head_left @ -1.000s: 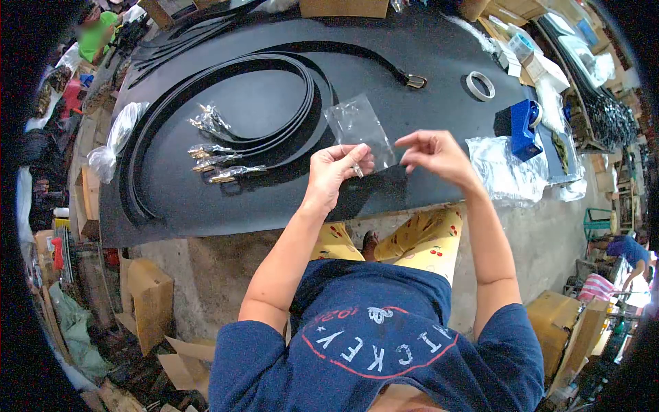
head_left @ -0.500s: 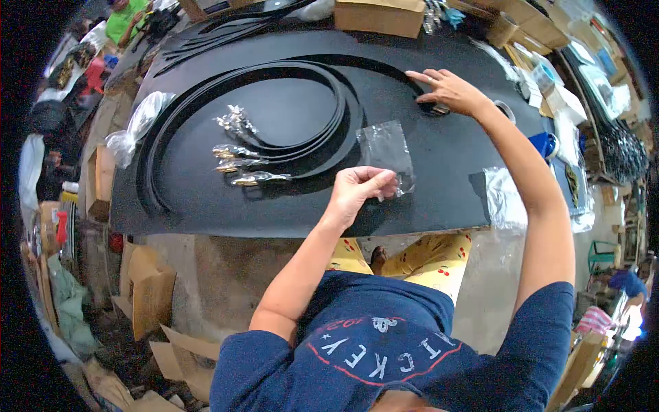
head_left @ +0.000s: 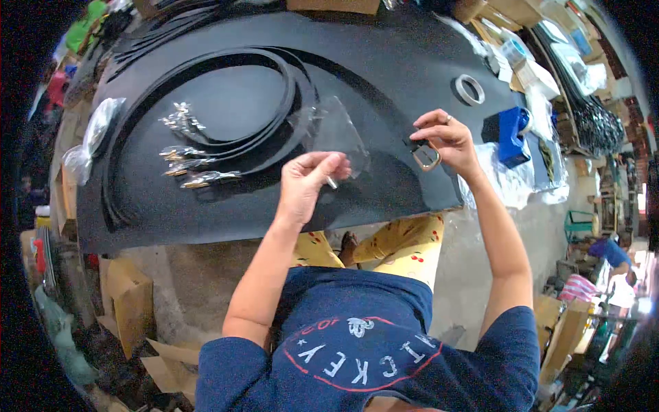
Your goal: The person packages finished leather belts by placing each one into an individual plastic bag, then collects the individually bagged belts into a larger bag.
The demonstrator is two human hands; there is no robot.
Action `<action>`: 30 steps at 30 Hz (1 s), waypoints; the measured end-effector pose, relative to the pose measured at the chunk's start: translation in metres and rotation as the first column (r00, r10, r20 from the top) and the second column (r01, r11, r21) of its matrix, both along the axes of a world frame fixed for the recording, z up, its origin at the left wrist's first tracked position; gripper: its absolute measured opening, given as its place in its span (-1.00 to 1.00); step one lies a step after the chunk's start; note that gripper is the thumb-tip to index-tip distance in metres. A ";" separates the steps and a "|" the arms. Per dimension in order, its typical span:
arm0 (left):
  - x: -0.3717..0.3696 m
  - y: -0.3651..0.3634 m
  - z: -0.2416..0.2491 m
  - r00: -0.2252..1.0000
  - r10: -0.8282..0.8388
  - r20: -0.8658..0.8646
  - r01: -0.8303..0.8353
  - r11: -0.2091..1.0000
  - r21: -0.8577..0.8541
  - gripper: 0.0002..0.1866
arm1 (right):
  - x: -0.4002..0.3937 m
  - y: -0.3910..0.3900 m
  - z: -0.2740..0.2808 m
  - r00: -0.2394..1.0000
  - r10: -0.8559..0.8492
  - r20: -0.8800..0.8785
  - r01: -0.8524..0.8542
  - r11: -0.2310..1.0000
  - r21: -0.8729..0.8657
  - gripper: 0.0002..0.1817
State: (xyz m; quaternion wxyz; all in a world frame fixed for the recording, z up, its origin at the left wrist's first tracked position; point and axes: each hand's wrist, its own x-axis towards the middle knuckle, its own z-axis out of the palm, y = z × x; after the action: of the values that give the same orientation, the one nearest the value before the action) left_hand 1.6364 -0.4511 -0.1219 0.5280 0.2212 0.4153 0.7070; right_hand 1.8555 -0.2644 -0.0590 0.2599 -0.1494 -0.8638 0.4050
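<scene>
My left hand (head_left: 309,180) is closed in a pinch on a clear plastic bag (head_left: 341,137), above the front of the black table (head_left: 371,199). On the right, my right hand (head_left: 446,141) grips the buckle end of a black belt (head_left: 374,89), and the metal buckle (head_left: 427,157) hangs below its fingers. The strap runs back and left over the table. Coiled black belts (head_left: 285,82) lie at the left, their buckles (head_left: 209,180) wrapped in clear plastic inside the coil.
A roll of tape (head_left: 469,90) and a blue tape dispenser (head_left: 511,137) sit at the right, near plastic bags (head_left: 498,178). More black straps (head_left: 161,34) lie at the back left. A cardboard box (head_left: 334,5) stands at the back. Another person (head_left: 611,254) is far right.
My right hand has lifted the buckle end off the table and brought it nearer to me. The plastic bag has tilted in my left hand. The view has shifted to the right.
</scene>
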 end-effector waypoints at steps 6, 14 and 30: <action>-0.001 0.001 0.002 0.998 -0.059 -0.020 0.059 0.998 -0.002 -0.85 | 0.022 -0.016 -0.029 0.988 -0.139 -0.060 0.109 0.929 -0.354 -0.82; -0.001 0.001 0.006 1.000 -0.026 0.003 0.026 1.000 -0.018 -0.85 | 0.022 -0.007 -0.051 0.978 -0.132 -0.160 0.045 0.887 -0.459 -0.88; -0.003 0.003 0.002 0.998 -0.024 0.059 0.024 1.000 0.011 -0.82 | -0.008 -0.031 0.001 0.979 0.068 0.193 -0.048 0.993 -0.103 -0.74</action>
State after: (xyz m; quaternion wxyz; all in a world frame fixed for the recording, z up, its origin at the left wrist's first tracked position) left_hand 1.6333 -0.4478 -0.1199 0.5475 0.2076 0.3932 0.7089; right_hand 1.8478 -0.2950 -0.0583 0.1539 -0.1759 -0.8683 0.4376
